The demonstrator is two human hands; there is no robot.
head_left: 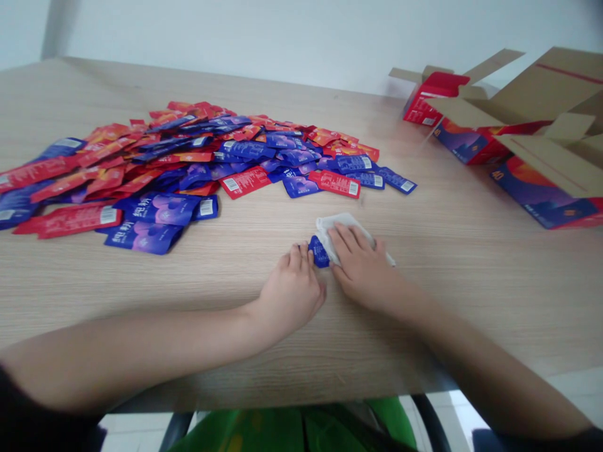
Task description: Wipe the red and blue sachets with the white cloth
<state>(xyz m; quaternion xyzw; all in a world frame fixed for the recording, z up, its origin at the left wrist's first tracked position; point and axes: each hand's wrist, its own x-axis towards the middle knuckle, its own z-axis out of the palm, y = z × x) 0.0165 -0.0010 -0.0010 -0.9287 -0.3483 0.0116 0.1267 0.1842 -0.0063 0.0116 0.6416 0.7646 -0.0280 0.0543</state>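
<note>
We look across a light wood-grain worktop [424, 339] toward a pale wall [245, 37] in soft, even light, with a grey vertical strip [57, 28] at far left. Near right, white floor tiles [577, 392] show beside a chair's dark frame [426, 417].

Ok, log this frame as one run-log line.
left hand: at blue sachet | right hand: on white cloth | rest: sachet pile, cardboard box

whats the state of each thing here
left hand, resting on the table, fingertips at the sachet
right hand, pressing down on the cloth
blue sachet, flat between the hands, end under the cloth
white cloth, crumpled
sachet pile, loose, spread out, red and blue mixed
cardboard carton, flaps open
</note>
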